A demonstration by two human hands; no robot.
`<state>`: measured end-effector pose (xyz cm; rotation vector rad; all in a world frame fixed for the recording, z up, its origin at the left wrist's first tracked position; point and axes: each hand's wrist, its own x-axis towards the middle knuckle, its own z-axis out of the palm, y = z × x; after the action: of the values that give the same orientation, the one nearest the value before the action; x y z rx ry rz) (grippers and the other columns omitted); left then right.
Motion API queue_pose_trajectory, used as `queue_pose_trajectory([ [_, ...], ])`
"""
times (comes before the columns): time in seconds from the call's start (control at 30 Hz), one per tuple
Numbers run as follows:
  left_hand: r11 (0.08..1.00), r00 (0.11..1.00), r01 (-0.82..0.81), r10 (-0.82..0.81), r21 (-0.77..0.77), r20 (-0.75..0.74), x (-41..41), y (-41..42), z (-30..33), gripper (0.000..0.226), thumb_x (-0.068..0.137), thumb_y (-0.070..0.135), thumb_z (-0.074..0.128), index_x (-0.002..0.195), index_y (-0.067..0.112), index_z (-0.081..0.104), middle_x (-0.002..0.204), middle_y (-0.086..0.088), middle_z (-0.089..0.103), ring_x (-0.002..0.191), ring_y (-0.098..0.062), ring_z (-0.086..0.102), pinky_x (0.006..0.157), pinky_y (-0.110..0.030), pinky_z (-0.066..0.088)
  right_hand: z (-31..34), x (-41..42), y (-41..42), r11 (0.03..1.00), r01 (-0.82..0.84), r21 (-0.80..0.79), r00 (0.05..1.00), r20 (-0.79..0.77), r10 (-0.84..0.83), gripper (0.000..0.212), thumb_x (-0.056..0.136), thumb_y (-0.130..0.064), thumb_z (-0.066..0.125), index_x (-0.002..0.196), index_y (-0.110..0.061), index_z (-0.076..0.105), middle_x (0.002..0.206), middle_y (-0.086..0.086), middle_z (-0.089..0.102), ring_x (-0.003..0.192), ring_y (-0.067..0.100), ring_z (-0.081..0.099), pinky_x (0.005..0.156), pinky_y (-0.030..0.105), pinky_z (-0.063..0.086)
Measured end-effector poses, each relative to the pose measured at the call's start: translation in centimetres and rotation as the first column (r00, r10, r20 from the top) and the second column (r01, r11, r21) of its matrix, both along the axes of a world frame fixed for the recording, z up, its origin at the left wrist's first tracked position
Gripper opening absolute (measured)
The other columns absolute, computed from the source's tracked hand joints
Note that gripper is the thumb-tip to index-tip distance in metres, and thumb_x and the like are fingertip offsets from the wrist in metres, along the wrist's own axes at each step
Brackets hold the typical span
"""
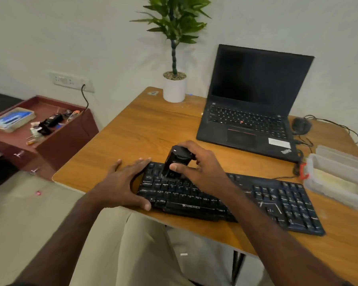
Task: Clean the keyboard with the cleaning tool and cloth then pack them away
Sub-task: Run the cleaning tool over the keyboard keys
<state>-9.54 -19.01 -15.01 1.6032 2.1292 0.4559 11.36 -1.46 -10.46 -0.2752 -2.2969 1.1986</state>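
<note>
A black keyboard lies across the near edge of the wooden desk. My right hand grips a black cleaning tool, whose lower end stands on the keys at the keyboard's upper left. My left hand holds the keyboard's left end, its fingers straight along the far corner and its thumb at the near edge. The tool's tip is hidden by the tool body. A pale cloth seems to lie inside the clear plastic box at the right.
An open black laptop stands at the back right, with a black mouse and cables beside it. A white potted plant is at the back. Left of the desk is a red drawer unit, its top drawer open with several small items.
</note>
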Motion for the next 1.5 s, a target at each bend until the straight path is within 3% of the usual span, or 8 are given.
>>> queue_pose_trajectory([
  [0.27,0.999,1.000,-0.004,0.005,0.045,-0.030,-0.3,0.2,-0.4,0.133,0.041,0.102,0.057,0.153,0.037,0.026,0.161,0.013,0.029,0.142,0.006,0.014,0.122,-0.039,-0.015,0.2,-6.2,-2.4,0.978,-0.163,0.131,0.983,0.111,0.149,0.033,0.093,-0.030,0.072,0.121,-0.017,0.059,0.106,-0.006,0.067,0.096,0.014,0.064,0.077,0.035,0.057],
  [0.5,1.000,0.996,-0.021,0.023,0.022,-0.084,-0.1,0.2,-0.4,0.142,0.040,0.105,0.051,0.158,0.040,0.008,0.167,0.006,0.015,0.148,0.001,0.004,0.124,-0.045,-0.011,3.3,-5.8,0.6,0.949,-0.276,0.153,0.884,0.428,0.188,0.024,0.094,-0.029,0.071,0.114,-0.026,0.057,0.103,-0.009,0.065,0.093,0.008,0.060,0.077,0.031,0.051],
  [0.7,0.999,0.997,-0.020,0.023,0.038,-0.078,-0.1,0.3,-0.6,0.130,0.045,0.102,0.056,0.154,0.038,0.022,0.162,0.011,0.029,0.148,-0.002,0.016,0.124,-0.045,-0.011,2.8,-6.7,-1.2,0.977,-0.199,0.079,0.958,0.225,0.177,0.026,0.095,-0.029,0.070,0.115,-0.022,0.056,0.100,-0.005,0.065,0.091,0.013,0.062,0.070,0.027,0.055],
  [0.8,0.999,0.998,-0.031,0.034,0.043,-0.061,0.0,0.3,-0.4,0.129,0.045,0.100,0.057,0.153,0.039,0.024,0.158,0.013,0.035,0.144,0.000,0.021,0.124,-0.044,-0.011,1.8,-6.9,-1.6,0.962,-0.243,0.128,0.943,0.265,0.203,0.028,0.094,-0.031,0.069,0.117,-0.021,0.056,0.104,-0.003,0.065,0.095,0.018,0.062,0.079,0.044,0.055],
  [1.03,0.999,0.997,-0.042,0.043,0.024,-0.065,0.0,0.2,-0.2,0.138,0.039,0.103,0.053,0.156,0.046,0.008,0.167,0.006,0.017,0.141,0.009,0.002,0.123,-0.042,-0.014,3.9,-4.2,1.9,0.950,-0.288,0.123,0.851,0.488,0.195,0.022,0.094,-0.029,0.071,0.111,-0.028,0.057,0.103,-0.010,0.064,0.095,0.010,0.061,0.080,0.039,0.054],
  [1.13,0.999,0.997,-0.037,0.038,0.010,-0.061,0.1,0.2,0.1,0.138,0.039,0.103,0.052,0.156,0.047,0.005,0.167,0.007,0.014,0.138,0.010,-0.001,0.122,-0.039,-0.016,4.2,-4.1,2.5,0.965,-0.225,0.136,0.895,0.420,0.150,0.023,0.092,-0.031,0.072,0.109,-0.028,0.058,0.103,-0.008,0.064,0.096,0.012,0.062,0.083,0.043,0.057],
  [1.27,0.999,0.996,-0.049,0.049,0.002,-0.068,0.1,0.3,-0.1,0.140,0.039,0.104,0.052,0.157,0.043,0.008,0.167,0.005,0.014,0.144,0.005,0.002,0.123,-0.040,-0.015,3.4,-5.0,0.6,0.981,-0.180,0.074,0.956,0.247,0.157,0.026,0.093,-0.029,0.072,0.114,-0.024,0.058,0.101,-0.006,0.065,0.092,0.012,0.063,0.075,0.026,0.055],
  [1.5,0.998,0.996,-0.062,0.062,0.008,-0.061,0.0,0.4,-0.2,0.138,0.039,0.102,0.057,0.156,0.045,0.009,0.167,0.007,0.016,0.148,0.002,0.007,0.123,-0.042,-0.012,2.6,-4.0,1.0,0.970,-0.235,0.058,0.917,0.345,0.201,0.027,0.093,-0.028,0.072,0.116,-0.024,0.059,0.106,-0.008,0.066,0.099,0.010,0.062,0.077,0.027,0.052],
])
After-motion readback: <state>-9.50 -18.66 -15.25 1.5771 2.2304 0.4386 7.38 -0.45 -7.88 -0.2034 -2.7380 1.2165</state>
